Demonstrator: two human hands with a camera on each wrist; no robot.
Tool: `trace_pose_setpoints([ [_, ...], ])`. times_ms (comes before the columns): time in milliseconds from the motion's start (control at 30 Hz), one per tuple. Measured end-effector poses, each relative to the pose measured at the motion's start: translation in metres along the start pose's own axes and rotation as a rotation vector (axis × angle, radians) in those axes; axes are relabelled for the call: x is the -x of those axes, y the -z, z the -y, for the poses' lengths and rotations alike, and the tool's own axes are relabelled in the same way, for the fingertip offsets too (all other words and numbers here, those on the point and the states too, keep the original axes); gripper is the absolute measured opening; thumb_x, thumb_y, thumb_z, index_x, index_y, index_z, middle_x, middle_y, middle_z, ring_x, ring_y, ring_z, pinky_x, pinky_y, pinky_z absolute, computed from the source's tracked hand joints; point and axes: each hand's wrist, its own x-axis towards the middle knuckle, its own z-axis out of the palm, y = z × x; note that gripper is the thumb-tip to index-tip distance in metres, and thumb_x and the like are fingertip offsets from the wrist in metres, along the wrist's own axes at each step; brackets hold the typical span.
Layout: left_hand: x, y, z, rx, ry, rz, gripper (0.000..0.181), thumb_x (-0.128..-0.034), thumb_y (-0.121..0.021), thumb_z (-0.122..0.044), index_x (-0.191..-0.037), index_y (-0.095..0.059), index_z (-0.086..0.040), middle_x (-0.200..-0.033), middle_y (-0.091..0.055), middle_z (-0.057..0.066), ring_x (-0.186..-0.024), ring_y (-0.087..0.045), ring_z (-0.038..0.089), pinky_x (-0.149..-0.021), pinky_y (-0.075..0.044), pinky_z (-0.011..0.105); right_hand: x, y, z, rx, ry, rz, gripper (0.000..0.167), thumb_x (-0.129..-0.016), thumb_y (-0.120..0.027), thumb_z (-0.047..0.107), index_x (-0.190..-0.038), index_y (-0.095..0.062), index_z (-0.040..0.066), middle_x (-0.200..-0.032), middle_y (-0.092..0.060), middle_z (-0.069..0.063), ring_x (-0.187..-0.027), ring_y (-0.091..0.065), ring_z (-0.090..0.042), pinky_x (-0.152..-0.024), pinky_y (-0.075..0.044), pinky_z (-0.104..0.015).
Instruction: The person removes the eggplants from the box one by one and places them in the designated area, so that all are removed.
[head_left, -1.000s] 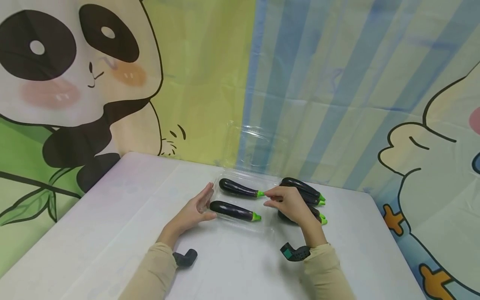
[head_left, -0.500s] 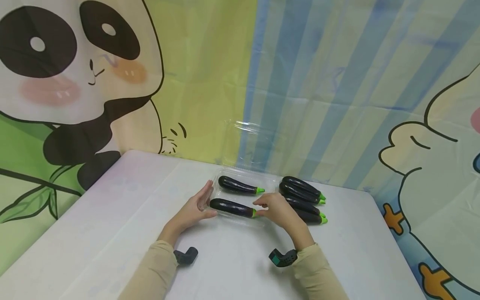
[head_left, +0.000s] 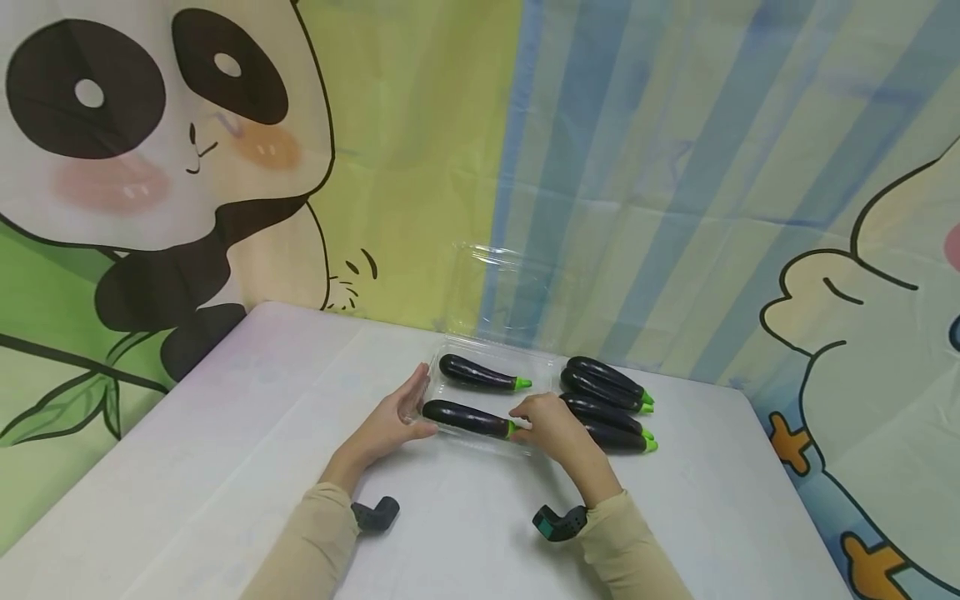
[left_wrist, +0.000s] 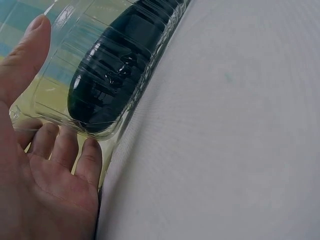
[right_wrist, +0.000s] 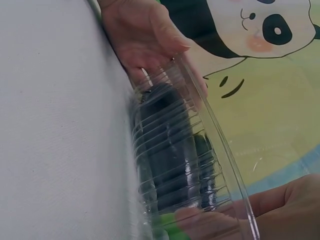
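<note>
A clear plastic clamshell box lies on the table with its lid raised at the back. Two dark glossy eggplants with green stems lie inside, one far and one near. My left hand rests against the box's left end, its thumb spread wide and its fingertips touching the outer wall. My right hand reaches into the right side of the box. Thumb and finger pinch the near eggplant's green stem, partly hidden by the hand.
Several more eggplants lie in a row just right of the box, stems to the right, close by my right hand. A white-covered table reaches back to a cartoon-printed curtain.
My right hand has moved from the far eggplant's stem toward me to the near eggplant's stem and pinches it. The left hand stays at the box's left end.
</note>
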Motion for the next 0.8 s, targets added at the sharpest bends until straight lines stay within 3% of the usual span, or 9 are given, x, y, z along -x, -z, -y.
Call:
trace_pose_setpoints([
  [300,0.0006,-0.0018,-0.0022,-0.011,0.014,-0.014,0.107,-0.0762,-0.08,-0.026,-0.153,-0.006,-0.029,-0.16,-0.007,-0.013,-0.147,-0.015,0.017,-0.119,-0.017,0.036,-0.0041,-0.0034,0.0006,0.048,0.02,0.0,0.024,-0.074,-0.081,0.024,-0.095,-0.077,0.013,-0.091,-0.075,0.001,-0.08,-0.068,-0.011,-0.067,-0.056,-0.023],
  [533,0.0008,-0.0005,-0.0028,-0.039,0.036,-0.031,0.107,-0.0748,-0.081,-0.029,-0.153,-0.007,-0.031,-0.158,-0.009,-0.017,-0.146,-0.018,0.014,-0.119,-0.018,0.038,-0.0042,-0.0015,0.0025,0.01,0.033,0.004,0.015,-0.075,-0.08,0.021,-0.088,-0.077,0.015,-0.087,-0.074,0.002,-0.077,-0.067,-0.011,-0.065,-0.055,-0.023],
  [800,0.0001,-0.0017,-0.0037,-0.038,0.026,-0.019,0.108,-0.0751,-0.08,-0.028,-0.154,-0.006,-0.028,-0.16,-0.007,-0.013,-0.147,-0.014,0.014,-0.119,-0.016,0.034,-0.0042,-0.0005,-0.0015,-0.048,0.013,0.014,0.016,-0.076,-0.08,0.023,-0.09,-0.076,0.016,-0.084,-0.073,0.004,-0.074,-0.064,-0.007,-0.063,-0.053,-0.021],
])
